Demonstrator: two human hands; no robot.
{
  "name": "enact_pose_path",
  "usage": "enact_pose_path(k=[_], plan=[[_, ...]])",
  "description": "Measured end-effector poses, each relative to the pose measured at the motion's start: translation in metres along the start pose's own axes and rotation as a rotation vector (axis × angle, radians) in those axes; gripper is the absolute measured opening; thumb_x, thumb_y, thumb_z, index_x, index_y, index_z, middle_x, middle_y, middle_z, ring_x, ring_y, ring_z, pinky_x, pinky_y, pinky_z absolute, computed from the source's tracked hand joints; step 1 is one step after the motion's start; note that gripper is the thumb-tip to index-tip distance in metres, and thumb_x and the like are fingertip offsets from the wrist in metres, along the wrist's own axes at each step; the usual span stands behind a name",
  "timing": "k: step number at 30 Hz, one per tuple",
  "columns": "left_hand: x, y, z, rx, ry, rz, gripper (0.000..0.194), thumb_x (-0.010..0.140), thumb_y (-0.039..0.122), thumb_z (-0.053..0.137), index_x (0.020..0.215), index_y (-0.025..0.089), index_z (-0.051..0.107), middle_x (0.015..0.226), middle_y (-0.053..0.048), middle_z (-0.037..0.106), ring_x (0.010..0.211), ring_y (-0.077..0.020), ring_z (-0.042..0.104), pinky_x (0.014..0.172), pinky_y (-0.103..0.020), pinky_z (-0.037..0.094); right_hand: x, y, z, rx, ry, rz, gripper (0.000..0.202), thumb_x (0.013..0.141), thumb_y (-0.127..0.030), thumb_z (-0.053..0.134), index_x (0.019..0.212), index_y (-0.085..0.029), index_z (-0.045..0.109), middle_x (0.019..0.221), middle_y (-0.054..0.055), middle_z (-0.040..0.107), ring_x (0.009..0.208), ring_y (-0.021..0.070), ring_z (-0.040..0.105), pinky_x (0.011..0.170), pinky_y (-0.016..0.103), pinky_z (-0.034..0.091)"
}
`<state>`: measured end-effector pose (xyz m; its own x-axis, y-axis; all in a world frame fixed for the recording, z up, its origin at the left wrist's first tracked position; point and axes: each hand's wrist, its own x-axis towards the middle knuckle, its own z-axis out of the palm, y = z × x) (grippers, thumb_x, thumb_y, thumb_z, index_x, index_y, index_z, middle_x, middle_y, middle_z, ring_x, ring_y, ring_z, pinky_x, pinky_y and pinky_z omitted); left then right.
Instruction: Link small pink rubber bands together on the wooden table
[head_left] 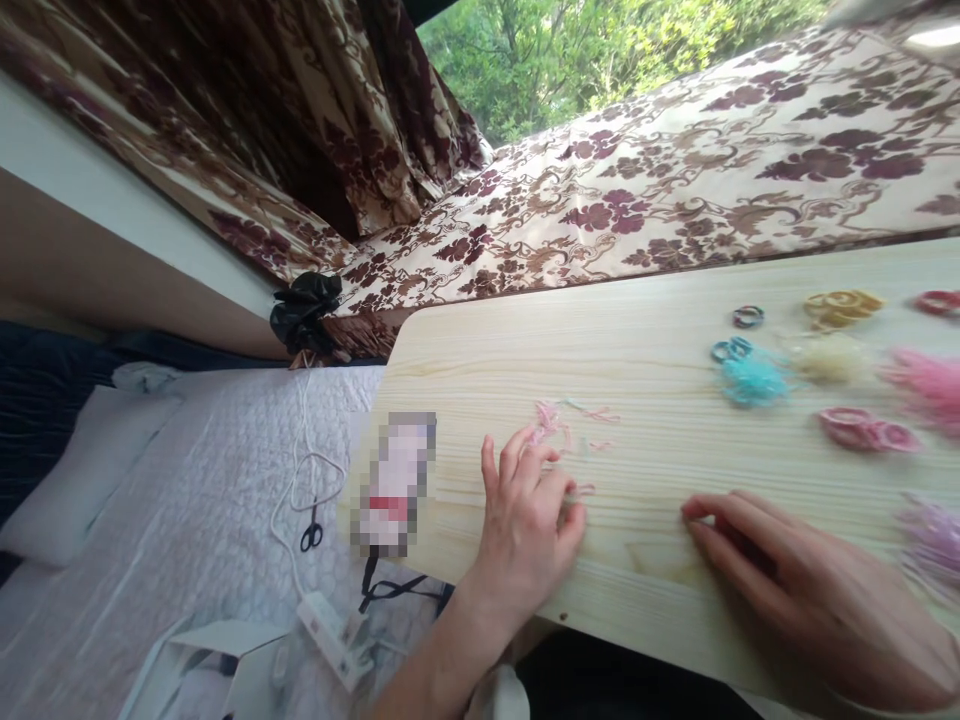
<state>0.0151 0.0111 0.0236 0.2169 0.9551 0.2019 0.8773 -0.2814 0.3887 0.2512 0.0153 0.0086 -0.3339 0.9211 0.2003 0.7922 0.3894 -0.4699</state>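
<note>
L hand (531, 520) is down on the pale wood tabletop (480, 365), fingers spread & bent, tips at the small pink strands (547, 412); can't tell if it's gripping any. Strands lie loosely scattered abt mid-tabletop, a few bits just R of the fingers, one right by L thumb & index. R hand (810, 590) rests well apart from L, nr the front edge, thumb & index tips pinched tog.; can't tell if anything's btwn them. Beyond & R of it, blurry colored groups: turquoise pile (756, 380) w/ blue loops (731, 349) touching it, small dark loop (748, 317) behind, cream pile (829, 358) nr yellow loops (844, 308), pink loops (868, 430) nr a bright pink pile (934, 385), purple pile (934, 540) at the R edge of view, cut off. Pixelated item (394, 485) sits at the tabletop's L end. Further L, on the bed (217, 470): black-handled scissors (312, 536), white power strip (330, 640) w/ cord. Floral cloth (637, 215) runs along the far side, under the window (600, 60).
</note>
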Motion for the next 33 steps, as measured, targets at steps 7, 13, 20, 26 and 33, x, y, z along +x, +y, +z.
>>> enact_pose_path(k=[7,13,20,26,33], plan=[[0.015,0.003,-0.003,0.034,-0.051,0.057,0.014,0.083,0.008,0.059,0.076,0.02,0.061,0.107,-0.005,0.068,0.132,-0.029,0.048,0.117,-0.065,0.021,0.004,-0.007,-0.003,-0.046,0.102,-0.078,0.036,0.099,-0.038,0.036,0.081,-0.027,0.065,0.07,-0.004,0.072,0.046,0.01,0.066,0.034,0.021,0.042],[0.015,0.002,-0.004,0.022,-0.066,0.076,0.015,0.085,0.006,0.056,0.075,0.018,0.059,0.096,-0.003,0.069,0.125,-0.0273,0.054,0.116,-0.065,0.021,0.005,-0.009,-0.002,-0.064,0.127,-0.107,0.035,0.098,-0.037,0.036,0.08,-0.026,0.064,0.068,-0.003,0.07,0.046,0.011,0.066,0.034,0.022,0.042],[0.012,0.014,-0.001,-0.085,-0.053,0.092,0.015,0.082,0.004,0.055,0.076,0.018,0.058,0.081,-0.002,0.069,0.115,-0.0248,0.06,0.117,-0.064,0.021,0.002,-0.006,0.001,-0.051,0.116,-0.1,0.032,0.098,-0.035,0.039,0.082,-0.025,0.065,0.069,-0.002,0.07,0.046,0.0118,0.065,0.036,0.024,0.042],[0.012,0.03,0.004,-0.287,-0.011,0.125,0.018,0.083,0.004,0.056,0.075,0.019,0.059,0.075,0.0,0.069,0.103,-0.0222,0.064,0.116,-0.06,0.027,-0.003,-0.008,-0.006,0.042,0.129,-0.132,0.024,0.096,-0.024,0.043,0.088,-0.021,0.066,0.074,0.001,0.069,0.054,0.0108,0.066,0.046,0.021,0.05],[0.018,0.05,0.008,-0.413,-0.027,0.162,0.017,0.083,0.004,0.057,0.08,0.02,0.058,0.079,0.001,0.069,0.103,-0.0214,0.064,0.114,-0.061,0.028,-0.011,-0.017,-0.024,0.21,0.229,-0.098,0.014,0.093,-0.02,0.054,0.1,-0.017,0.066,0.078,0.002,0.067,0.055,0.006,0.06,0.047,0.014,0.049]])
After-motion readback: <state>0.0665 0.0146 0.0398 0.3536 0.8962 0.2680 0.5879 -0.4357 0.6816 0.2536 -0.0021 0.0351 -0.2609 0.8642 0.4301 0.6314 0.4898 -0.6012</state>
